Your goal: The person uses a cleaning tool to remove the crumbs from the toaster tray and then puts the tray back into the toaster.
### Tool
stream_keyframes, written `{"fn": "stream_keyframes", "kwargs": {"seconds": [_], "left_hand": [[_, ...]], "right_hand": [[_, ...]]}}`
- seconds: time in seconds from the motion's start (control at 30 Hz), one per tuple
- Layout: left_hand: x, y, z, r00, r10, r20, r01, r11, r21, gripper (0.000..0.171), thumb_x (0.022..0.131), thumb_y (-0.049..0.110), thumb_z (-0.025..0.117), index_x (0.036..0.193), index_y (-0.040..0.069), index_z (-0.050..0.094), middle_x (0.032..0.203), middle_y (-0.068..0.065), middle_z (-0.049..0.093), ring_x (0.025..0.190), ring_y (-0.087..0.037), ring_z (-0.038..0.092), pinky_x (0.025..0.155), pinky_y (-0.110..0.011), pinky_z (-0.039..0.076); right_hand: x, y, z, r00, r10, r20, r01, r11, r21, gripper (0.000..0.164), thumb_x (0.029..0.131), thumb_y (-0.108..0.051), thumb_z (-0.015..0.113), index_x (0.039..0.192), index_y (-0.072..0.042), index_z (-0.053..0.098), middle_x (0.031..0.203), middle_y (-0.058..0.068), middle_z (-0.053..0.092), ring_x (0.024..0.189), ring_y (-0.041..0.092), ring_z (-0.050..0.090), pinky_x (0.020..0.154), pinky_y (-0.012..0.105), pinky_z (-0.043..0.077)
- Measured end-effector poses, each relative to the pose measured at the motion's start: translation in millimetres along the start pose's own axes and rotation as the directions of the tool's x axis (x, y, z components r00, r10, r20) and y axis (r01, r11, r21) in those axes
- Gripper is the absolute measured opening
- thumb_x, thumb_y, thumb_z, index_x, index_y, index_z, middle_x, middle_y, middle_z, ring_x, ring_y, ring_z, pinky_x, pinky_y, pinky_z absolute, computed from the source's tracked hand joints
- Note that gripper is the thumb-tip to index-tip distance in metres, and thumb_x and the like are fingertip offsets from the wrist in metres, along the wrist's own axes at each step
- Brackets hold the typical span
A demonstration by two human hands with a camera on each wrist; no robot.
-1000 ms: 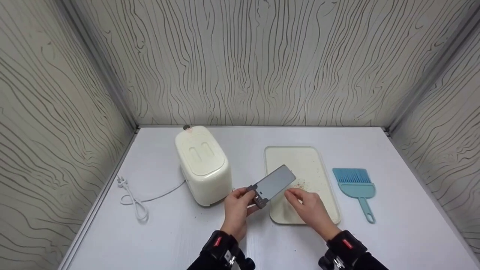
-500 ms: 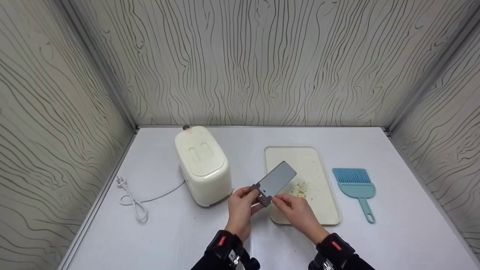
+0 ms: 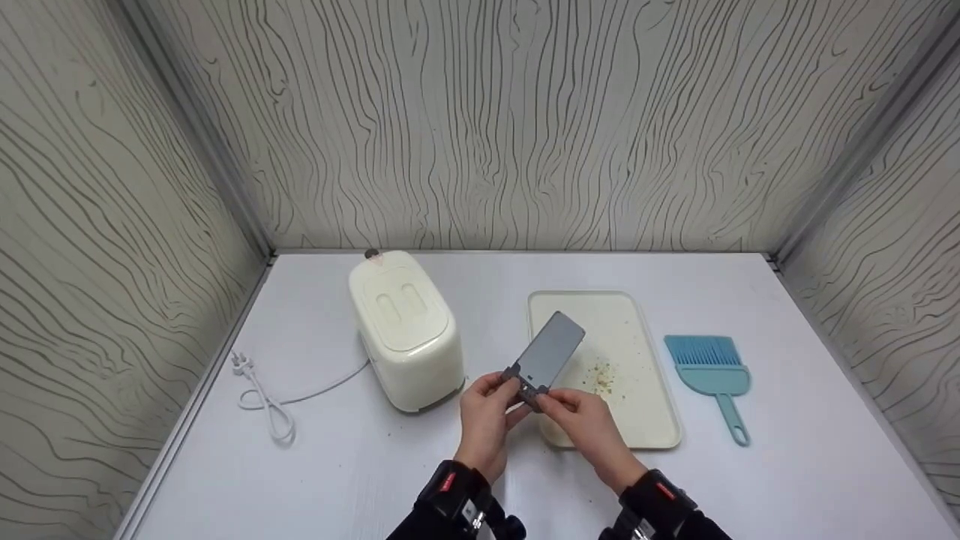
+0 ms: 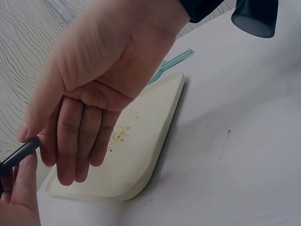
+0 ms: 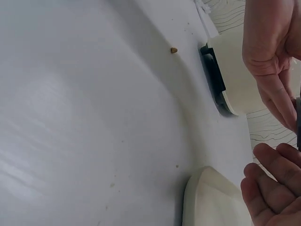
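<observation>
Hands, head view: left hand (image 3: 484, 427) and right hand (image 3: 590, 427) pinch opposite ends of the dark handle (image 3: 532, 391) of a grey plate (image 3: 551, 349), the left thumb lying on its upper face. The plate is held slantwise above the left part of a cream tray (image 3: 651, 409), its free end pointing away from the person. Crumbs (image 3: 602, 379) lie on the tray beside it. A toaster (image 3: 409, 337) stands to the left; a blue brush (image 3: 712, 375) lies to the right of the tray. Judged by its thinness and dull sheen, the plate is probably light, stiff and smooth, its flat face apt to slide under a fingertip. The thicker handle, with its shaped edge, appears the better hold; the plate seems unlikely to break, though its thin edges may bend if squeezed.

Left wrist view: the handle shows edge-on at the left border, thumb above and fingertips below. The right hand's remaining fingers hang loosely, well clear of the plate.

Right wrist view: only a dark sliver of the handle reaches the right border. The left hand's fingers meet it; the right hand's exact contact cannot be told here.
</observation>
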State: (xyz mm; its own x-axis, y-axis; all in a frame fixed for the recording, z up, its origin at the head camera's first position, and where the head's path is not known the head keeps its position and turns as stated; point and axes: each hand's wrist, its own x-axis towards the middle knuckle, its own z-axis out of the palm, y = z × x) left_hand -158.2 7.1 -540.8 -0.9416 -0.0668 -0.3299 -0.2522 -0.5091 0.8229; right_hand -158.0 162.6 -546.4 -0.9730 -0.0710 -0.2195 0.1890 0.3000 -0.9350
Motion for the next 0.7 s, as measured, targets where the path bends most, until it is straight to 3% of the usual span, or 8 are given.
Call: {"fn": "stream_keyframes", "kwargs": {"seconds": [0.2, 0.4, 0.53, 0.7], "left_hand": [[1.0, -1.8, 1.0, 1.0, -0.006, -0.002, 0.006, 1.0, 0.014, 0.028, 0.096, 0.008, 0.064, 0.12, -0.006, 0.058, 0.112, -0.017, 0.066, 0.097, -0.022, 0.071, 0.087, -0.034, 0.06], [0.7, -3.6, 0.6, 1.0, -0.016, -0.005, 0.016, 0.999, 0.044, 0.027, 0.095, 0.009, 0.065, 0.118, -0.005, 0.059, 0.112, -0.016, 0.065, 0.098, -0.021, 0.071, 0.087, -0.034, 0.06], [-0.6, -3.7, 0.3, 1.0, -0.009, -0.005, 0.009, 0.998, 0.064, 0.027, 0.094, 0.009, 0.066, 0.116, -0.005, 0.059, 0.11, -0.015, 0.065, 0.096, -0.02, 0.07, 0.087, -0.034, 0.06], [-0.1, -4.6, -1.0, 1.0, -0.006, -0.001, 0.006, 0.997, 0.076, 0.028, 0.093, 0.008, 0.068, 0.115, -0.006, 0.06, 0.108, -0.014, 0.066, 0.095, -0.02, 0.07, 0.086, -0.033, 0.06]], "right_hand": [[-1.0, -0.8, -0.3, 0.997, 0.071, 0.036, -0.076, 0.985, 0.157, 0.039, 0.097, -0.035, 0.07, 0.116, 0.0, 0.072, 0.107, 0.008, 0.077, 0.101, 0.023, 0.068, 0.09, 0.04, 0.05], [0.5, 1.6, -0.9, 0.986, 0.114, 0.122, -0.147, 0.94, 0.309, 0.029, 0.095, -0.03, 0.074, 0.107, -0.004, 0.072, 0.103, 0.006, 0.077, 0.098, 0.018, 0.073, 0.09, 0.037, 0.053], [0.9, 3.3, -0.2, 0.979, 0.141, 0.146, -0.185, 0.918, 0.351, 0.025, 0.094, -0.029, 0.074, 0.104, -0.006, 0.072, 0.102, 0.005, 0.078, 0.098, 0.017, 0.073, 0.09, 0.035, 0.053], [0.3, 4.8, 0.6, 0.977, 0.145, 0.157, -0.194, 0.912, 0.361, 0.027, 0.096, -0.029, 0.072, 0.108, -0.005, 0.071, 0.105, 0.008, 0.078, 0.099, 0.018, 0.072, 0.091, 0.037, 0.053]]}}
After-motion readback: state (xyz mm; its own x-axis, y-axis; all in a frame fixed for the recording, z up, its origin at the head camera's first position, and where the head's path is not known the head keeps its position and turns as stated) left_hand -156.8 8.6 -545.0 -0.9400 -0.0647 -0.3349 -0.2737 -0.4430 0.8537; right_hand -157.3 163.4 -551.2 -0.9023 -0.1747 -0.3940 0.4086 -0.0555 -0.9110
